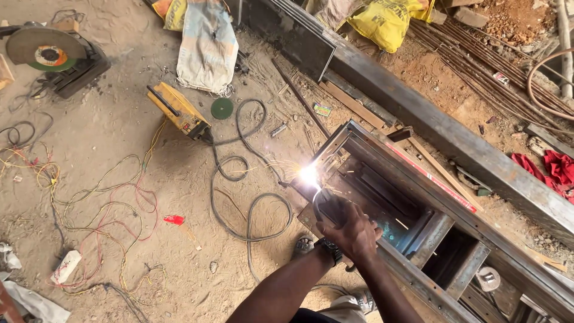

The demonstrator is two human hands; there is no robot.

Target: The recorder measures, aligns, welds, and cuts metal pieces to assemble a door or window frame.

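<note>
**While sparks are flying, electrode holder is pressing at frame corner**

While the arc (pixel 309 175) is burning at the near corner of the steel frame (pixel 412 197), both hands seem stacked on the electrode holder (pixel 327 206): top hand (pixel 353 230) w/ fingers closed round it, prob. for steadiness. Which hand is on top can't be told. Cable (pixel 251 179) is trailing over the floor to the yellow welder (pixel 179 112).

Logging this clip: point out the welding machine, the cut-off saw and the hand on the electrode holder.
welding machine (pixel 179 111), head view, on its yellow casing.
cut-off saw (pixel 46 49), head view, on the round disc.
hand (pixel 353 230), head view, on its back; which hand is unclear.
</note>
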